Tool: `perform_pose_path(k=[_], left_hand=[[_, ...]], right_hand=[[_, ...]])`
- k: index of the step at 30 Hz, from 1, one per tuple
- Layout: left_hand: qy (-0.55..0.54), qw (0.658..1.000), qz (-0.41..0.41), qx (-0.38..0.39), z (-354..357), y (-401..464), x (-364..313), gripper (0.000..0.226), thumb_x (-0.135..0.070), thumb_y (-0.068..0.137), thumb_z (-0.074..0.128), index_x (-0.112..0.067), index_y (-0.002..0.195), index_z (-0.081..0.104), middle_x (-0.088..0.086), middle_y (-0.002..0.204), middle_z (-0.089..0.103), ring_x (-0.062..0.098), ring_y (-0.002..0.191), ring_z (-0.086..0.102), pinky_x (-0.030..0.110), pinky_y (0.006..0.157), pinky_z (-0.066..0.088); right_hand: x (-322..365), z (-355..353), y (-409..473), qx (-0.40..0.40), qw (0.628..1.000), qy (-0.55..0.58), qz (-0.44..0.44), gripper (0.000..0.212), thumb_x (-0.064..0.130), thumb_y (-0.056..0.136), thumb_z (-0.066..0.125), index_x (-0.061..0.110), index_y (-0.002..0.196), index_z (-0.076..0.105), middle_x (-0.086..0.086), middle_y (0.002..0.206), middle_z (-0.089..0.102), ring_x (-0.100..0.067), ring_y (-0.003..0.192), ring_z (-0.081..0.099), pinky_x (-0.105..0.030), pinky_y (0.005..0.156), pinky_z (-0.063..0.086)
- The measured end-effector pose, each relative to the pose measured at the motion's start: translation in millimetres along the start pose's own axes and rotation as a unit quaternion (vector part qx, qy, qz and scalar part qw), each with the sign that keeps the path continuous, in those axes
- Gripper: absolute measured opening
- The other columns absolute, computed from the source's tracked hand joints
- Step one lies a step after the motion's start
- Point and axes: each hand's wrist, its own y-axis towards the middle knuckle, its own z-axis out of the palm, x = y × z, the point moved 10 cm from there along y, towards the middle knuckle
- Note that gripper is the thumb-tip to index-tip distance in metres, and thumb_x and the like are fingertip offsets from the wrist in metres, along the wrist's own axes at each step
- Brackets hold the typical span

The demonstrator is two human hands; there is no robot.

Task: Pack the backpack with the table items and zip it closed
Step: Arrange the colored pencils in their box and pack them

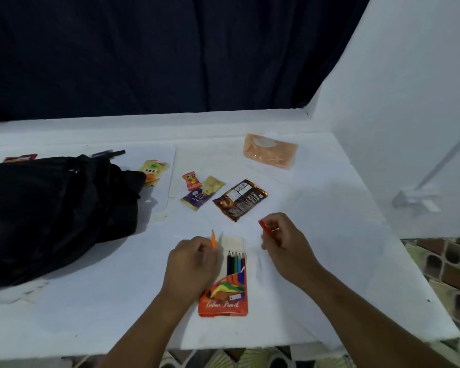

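Both hands are working over the pencil box [225, 288], which I am taking as my landmark on the white table [329, 235]: my left hand [194, 261] is pinching an orange pencil [213, 239] just left of the box's open flap, tip pointing away from me, and my right hand [284, 240] is curling its fingers round a red pencil [264, 226] up and to the right of the box. From this single head view, several pencils are sitting in the box with their tips showing, so I am judging that the two loose ones need to go back in before anything gets packed. Left of the box and well apart, the black backpack [53, 213] is lying slumped on its side; I cannot tell whether its opening is unzipped. Beyond the box, a brown snack packet [241, 199], a purple cake wrapper [195, 199] and two small sweets packets are lying close together, with an orange tissue pack [270, 151] farther back. What is worrying me: I am pushing sharp tips toward a narrow opening, so a pencil could jam against the others or crumple the flap. If I am lifting the box with its flap open, pencils could slide out and roll off the near table edge. Small packets behind the backpack could also get forgotten.
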Motion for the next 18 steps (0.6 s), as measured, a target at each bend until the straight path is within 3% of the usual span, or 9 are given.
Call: perform_pose_path(k=[2, 5, 8, 11, 15, 18], left_hand=[[0.011, 0.999, 0.006, -0.046, -2, -7, 3, 0.035, -0.060, 0.077, 0.054, -0.028, 0.073, 0.067, -0.015, 0.091, 0.069, 0.009, 0.095, 0.059, 0.033, 0.078, 0.050], [0.036, 0.998, -0.035, -0.021, 12, -15, 17, 0.029, -0.060, 0.076, 0.061, -0.032, 0.071, 0.069, -0.014, 0.116, 0.065, 0.013, 0.117, 0.049, 0.042, 0.091, 0.043], [0.085, 0.995, -0.045, 0.009, 23, -17, 24, 0.032, -0.066, 0.077, 0.059, -0.038, 0.088, 0.070, -0.018, 0.125, 0.058, 0.011, 0.123, 0.044, 0.040, 0.091, 0.037], [0.101, 0.994, -0.030, 0.016, 26, -18, 24, 0.042, -0.068, 0.082, 0.055, -0.042, 0.113, 0.066, -0.018, 0.129, 0.056, 0.010, 0.125, 0.042, 0.037, 0.090, 0.031], [0.074, 0.997, -0.006, 0.016, 26, -21, 22, 0.041, -0.062, 0.090, 0.043, -0.044, 0.112, 0.072, -0.011, 0.134, 0.056, 0.011, 0.127, 0.040, 0.038, 0.093, 0.026], [0.064, 0.998, -0.003, 0.028, 29, -21, 25, 0.028, -0.048, 0.086, 0.060, -0.045, 0.111, 0.072, -0.015, 0.136, 0.052, 0.010, 0.129, 0.039, 0.038, 0.094, 0.026]], right_hand=[[-2, 0, -5, 0.006, 1.000, 0.022, -0.005, 0.022, 0.020, 0.099, 0.057, 0.033, 0.116, 0.059, 0.008, 0.089, 0.067, -0.007, 0.076, 0.068, -0.016, 0.064, 0.053], [-4, 6, -10, 0.022, 0.999, 0.028, -0.007, 0.024, 0.028, 0.100, 0.056, 0.032, 0.123, 0.060, 0.009, 0.077, 0.068, -0.007, 0.067, 0.067, -0.015, 0.059, 0.051], [-15, 10, -14, -0.002, 1.000, 0.006, -0.016, 0.018, 0.026, 0.100, 0.057, 0.026, 0.118, 0.057, 0.007, 0.067, 0.069, -0.008, 0.066, 0.067, -0.013, 0.061, 0.052], [-18, 12, -19, -0.032, 0.997, -0.052, -0.053, 0.009, 0.026, 0.098, 0.060, 0.026, 0.107, 0.058, 0.011, 0.065, 0.066, -0.002, 0.068, 0.066, -0.009, 0.054, 0.048], [-14, 17, -21, -0.028, 0.993, -0.075, -0.088, 0.004, 0.024, 0.096, 0.064, 0.022, 0.099, 0.062, 0.026, 0.065, 0.056, 0.011, 0.073, 0.063, -0.006, 0.054, 0.046], [-16, 17, -21, -0.036, 0.992, -0.082, -0.086, 0.008, 0.023, 0.094, 0.067, 0.021, 0.101, 0.067, 0.030, 0.080, 0.060, 0.009, 0.074, 0.063, -0.005, 0.058, 0.048]])
